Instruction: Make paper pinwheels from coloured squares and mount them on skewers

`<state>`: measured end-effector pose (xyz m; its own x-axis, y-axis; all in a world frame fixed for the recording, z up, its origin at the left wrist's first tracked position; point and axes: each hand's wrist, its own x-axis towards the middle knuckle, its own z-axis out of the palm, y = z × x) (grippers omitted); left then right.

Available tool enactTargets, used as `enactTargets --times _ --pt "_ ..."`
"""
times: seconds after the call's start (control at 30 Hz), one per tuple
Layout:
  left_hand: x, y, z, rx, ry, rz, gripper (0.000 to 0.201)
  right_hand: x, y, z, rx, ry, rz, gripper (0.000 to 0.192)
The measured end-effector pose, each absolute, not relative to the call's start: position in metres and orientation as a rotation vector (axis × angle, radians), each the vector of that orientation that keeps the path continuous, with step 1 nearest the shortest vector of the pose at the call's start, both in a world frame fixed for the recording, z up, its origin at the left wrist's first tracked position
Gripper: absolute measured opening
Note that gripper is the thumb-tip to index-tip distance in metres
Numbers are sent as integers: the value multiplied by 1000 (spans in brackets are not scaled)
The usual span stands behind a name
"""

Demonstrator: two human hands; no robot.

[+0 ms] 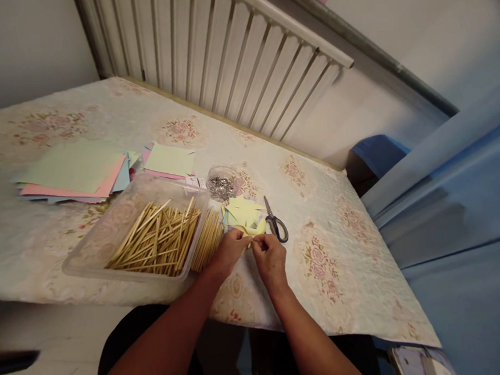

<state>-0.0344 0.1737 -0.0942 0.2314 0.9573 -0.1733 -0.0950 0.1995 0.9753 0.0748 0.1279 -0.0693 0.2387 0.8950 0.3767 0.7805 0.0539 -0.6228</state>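
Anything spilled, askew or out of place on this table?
Little stands out. A bundle of wooden sticks lies outside the clear tub of sticks, against its right wall. The coloured paper stack is fanned unevenly. Scissors lie shut beside the yellow paper pieces, where the left hand and right hand pinch something small.

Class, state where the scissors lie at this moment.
The scissors lie on the floral tablecloth, just right of the yellow paper pieces and beyond the right hand.

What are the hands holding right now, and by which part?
Both hands, left and right, pinch a yellow paper piece at its near edge.
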Motion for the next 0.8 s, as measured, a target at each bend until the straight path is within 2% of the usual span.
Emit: enactTargets --times 0.8 --pt "-33 175 -102 1198 1062 969 22 79 128 -68 -1760 -1544 262 13"
